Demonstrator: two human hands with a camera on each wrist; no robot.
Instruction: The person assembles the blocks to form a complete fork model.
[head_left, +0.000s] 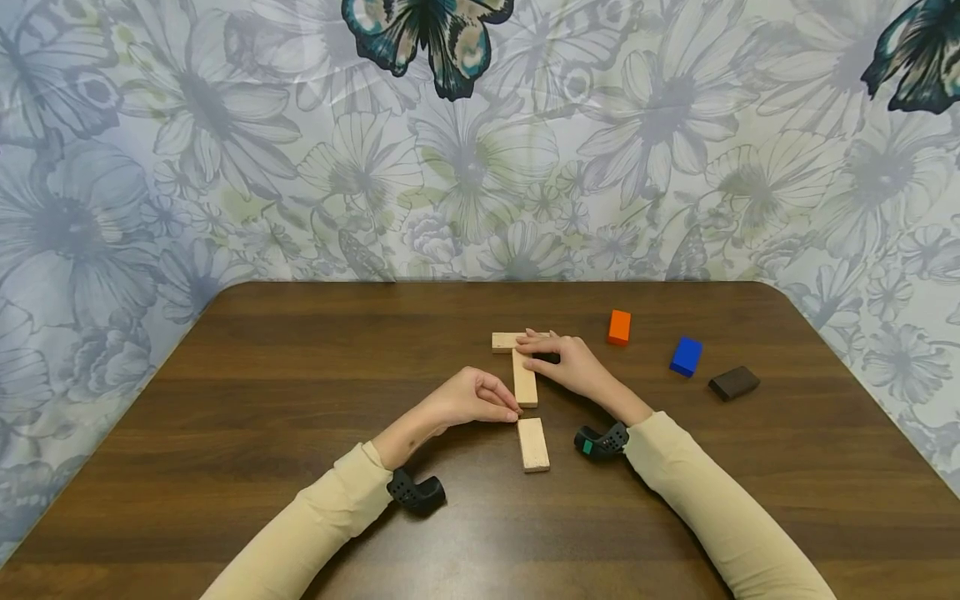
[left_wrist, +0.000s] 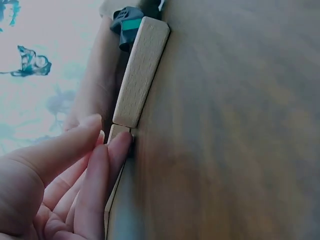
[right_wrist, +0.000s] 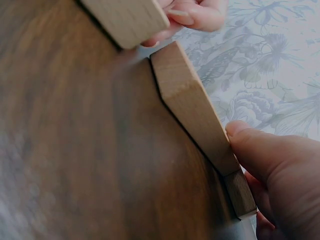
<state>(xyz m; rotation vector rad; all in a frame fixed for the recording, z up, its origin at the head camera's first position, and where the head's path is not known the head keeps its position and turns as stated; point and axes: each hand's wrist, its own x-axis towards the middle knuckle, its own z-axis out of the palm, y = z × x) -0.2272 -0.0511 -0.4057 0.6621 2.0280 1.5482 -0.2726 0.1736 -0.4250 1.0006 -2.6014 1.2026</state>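
In the head view, three pale wooden blocks lie on the brown table. The far block (head_left: 504, 342) lies crosswise, the middle block (head_left: 525, 385) runs toward me from it, and the near block (head_left: 533, 447) continues that line across a small gap. My left hand (head_left: 474, 397) has its fingertips at the gap, by the middle block's near end. My right hand (head_left: 572, 364) reaches from the right, with fingers over the far block and the thumb (right_wrist: 239, 129) against the middle block's side. The left wrist view shows the left thumb apart from the fingers (left_wrist: 119, 145).
To the right stand an orange block (head_left: 618, 327), a blue block (head_left: 686, 357) and a dark brown block (head_left: 733, 383). Black wrist devices (head_left: 602, 440) sit on both wrists. Flowered cloth (head_left: 465, 167) hangs behind the table's far edge (head_left: 420, 285).
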